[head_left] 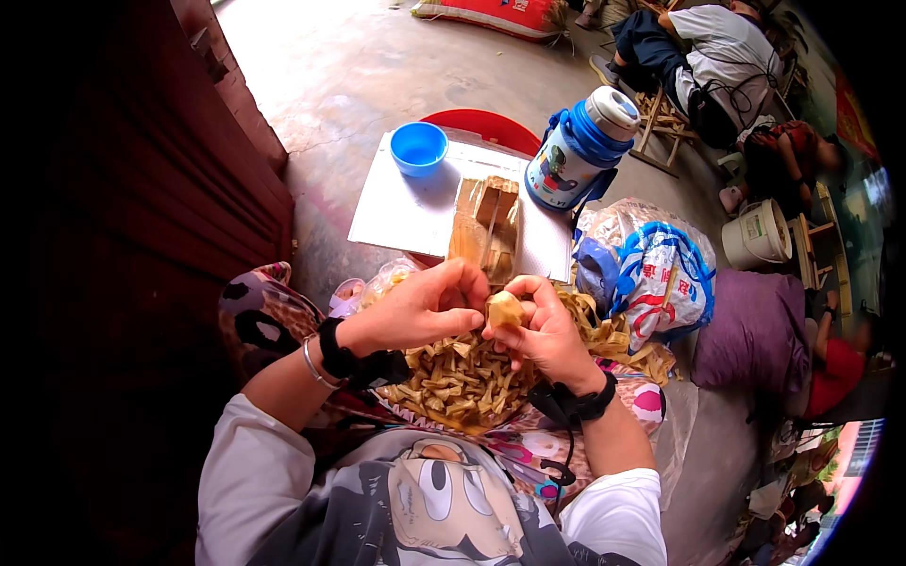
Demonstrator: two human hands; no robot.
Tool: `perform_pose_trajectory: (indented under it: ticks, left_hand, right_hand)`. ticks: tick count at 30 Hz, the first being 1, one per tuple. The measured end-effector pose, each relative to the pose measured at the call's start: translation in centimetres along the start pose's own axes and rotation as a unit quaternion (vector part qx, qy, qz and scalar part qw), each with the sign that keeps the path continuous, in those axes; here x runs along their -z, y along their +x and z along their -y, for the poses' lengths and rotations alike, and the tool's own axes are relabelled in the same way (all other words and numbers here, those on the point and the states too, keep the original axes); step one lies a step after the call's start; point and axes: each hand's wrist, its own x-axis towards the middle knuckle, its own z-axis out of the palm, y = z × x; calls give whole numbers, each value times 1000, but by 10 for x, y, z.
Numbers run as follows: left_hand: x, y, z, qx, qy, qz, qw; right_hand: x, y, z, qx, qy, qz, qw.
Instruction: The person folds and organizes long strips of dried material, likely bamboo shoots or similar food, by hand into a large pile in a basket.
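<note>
My right hand [536,330] grips a small folded piece of pale yellow dried leaf [503,311] between thumb and fingers. Just left of it, my left hand [439,307] has its fingers bent and apart, close to the piece. Under both hands, a heap of small folded yellow-brown pieces [448,387] lies on my lap, with longer flat strips [613,335] to the right. Beyond my hands, a tan bundle in clear wrap [481,226] rests on a white board [382,212].
A blue bowl [418,148] and blue-white flask [580,151] stand on the board, over a red round stool [477,120]. A plastic bag [661,283], purple sack [750,330] and white bucket [755,231] are at right, near several people [717,66]. A dark red door [226,189] is at left.
</note>
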Motion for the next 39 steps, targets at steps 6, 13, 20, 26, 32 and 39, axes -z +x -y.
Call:
perform_pose_trajectory:
  ticks: [6,13,20,26,32,39]
  left_hand:
    - [-21,4,5,68,98,-98,988]
    - [-14,10,-2,-304,364,-141,869]
    - [-15,7,-3,-91,344,-75,931]
    - [-30,3,5,-117,420,-133,890]
    - [-23,2,13,-155,432,-117,881]
    - [-21,2,3,-132,427,-159,880]
  right_hand:
    - [3,-4,-7,2,-3,25,1000]
    - [14,-2,-12,-26,288,-14,957]
    - [4,1,-7,-26,101,-29,994]
    - [6,5,-28,158,-214,-72,961]
    - [-2,3,-24,121,-216,-99,964]
    - [5,1,-9,36,-48,34,998]
